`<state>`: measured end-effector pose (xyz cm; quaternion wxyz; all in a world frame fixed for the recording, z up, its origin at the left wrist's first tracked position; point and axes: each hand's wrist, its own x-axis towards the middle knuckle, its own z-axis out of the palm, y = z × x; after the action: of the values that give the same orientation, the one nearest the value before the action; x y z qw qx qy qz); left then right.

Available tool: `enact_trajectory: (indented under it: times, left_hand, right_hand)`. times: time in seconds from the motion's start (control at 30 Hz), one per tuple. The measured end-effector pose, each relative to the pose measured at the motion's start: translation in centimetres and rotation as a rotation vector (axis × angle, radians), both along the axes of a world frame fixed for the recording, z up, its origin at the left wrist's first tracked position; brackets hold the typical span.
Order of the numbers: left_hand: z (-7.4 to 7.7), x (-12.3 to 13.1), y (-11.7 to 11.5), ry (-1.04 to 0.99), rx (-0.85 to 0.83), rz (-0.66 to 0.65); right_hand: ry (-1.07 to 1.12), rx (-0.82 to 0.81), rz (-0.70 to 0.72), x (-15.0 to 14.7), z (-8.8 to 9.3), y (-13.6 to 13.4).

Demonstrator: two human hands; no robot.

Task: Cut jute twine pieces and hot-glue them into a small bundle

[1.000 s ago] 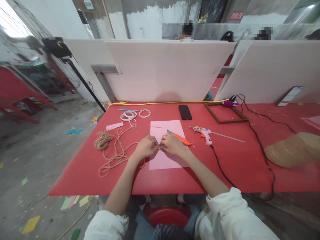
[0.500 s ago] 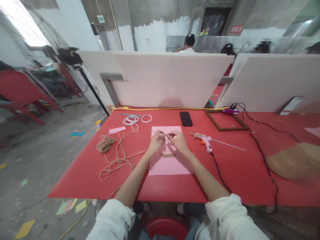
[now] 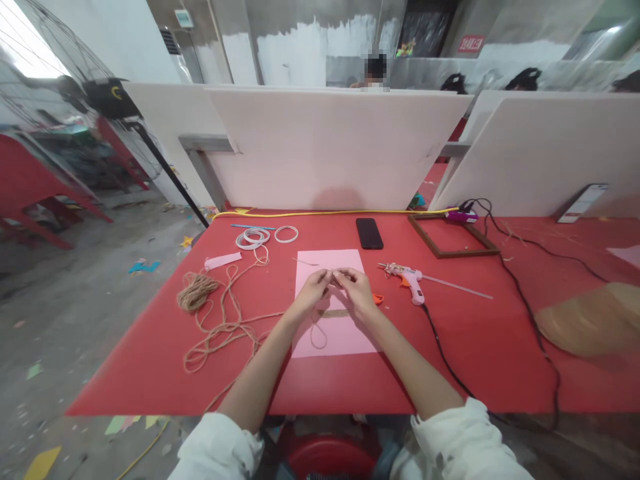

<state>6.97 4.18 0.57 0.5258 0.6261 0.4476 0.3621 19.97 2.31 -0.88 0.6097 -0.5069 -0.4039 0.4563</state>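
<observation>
My left hand (image 3: 315,292) and my right hand (image 3: 356,290) meet over a pink sheet of paper (image 3: 340,341). Both are closed in a pinch, fingertips almost touching, on jute twine. A thin twine loop (image 3: 319,347) hangs below my left hand over the sheet, and another twine end sticks out above it. Beneath my hands a flat tan strip (image 3: 334,313) lies across the paper. More twine runs in loose coils to a twine bundle (image 3: 197,292) at the left. Partly behind my right wrist is a small orange object (image 3: 378,299).
A pink glue gun (image 3: 411,280) with its stick and cord lies right of the paper. Behind are a black phone (image 3: 369,234), a brown frame (image 3: 440,253) and white rings (image 3: 253,238). White boards (image 3: 325,147) stand along the red table's (image 3: 340,387) back edge.
My hands stay pinched together but have turned slightly, and the twine loop below my left hand now shows. The whole view has shifted a little with my head.
</observation>
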Motion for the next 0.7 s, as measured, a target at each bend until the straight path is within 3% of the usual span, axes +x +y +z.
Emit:
enact_trajectory:
  times: [0.13, 0.33, 0.5, 0.7]
  left_hand:
    - [0.6, -0.2, -0.1, 0.105, 0.046, -0.033]
    - [1.3, -0.7, -0.5, 0.319, 0.188, 0.011]
    - [1.4, -1.0, -0.6, 0.455, 0.236, 0.002]
    - [1.3, -2.0, 0.2, 0.58, 0.234, 0.067]
  right_hand:
    - [-0.114, 0.01, 0.007, 0.6, -0.3, 0.2]
    - [-0.486, 0.114, -0.035, 1.8, 0.0, 0.6]
    - [-0.884, 0.147, -0.011, 2.5, 1.3, 0.0]
    - [-1.558, -0.087, 0.059, 3.3, 2.8, -2.0]
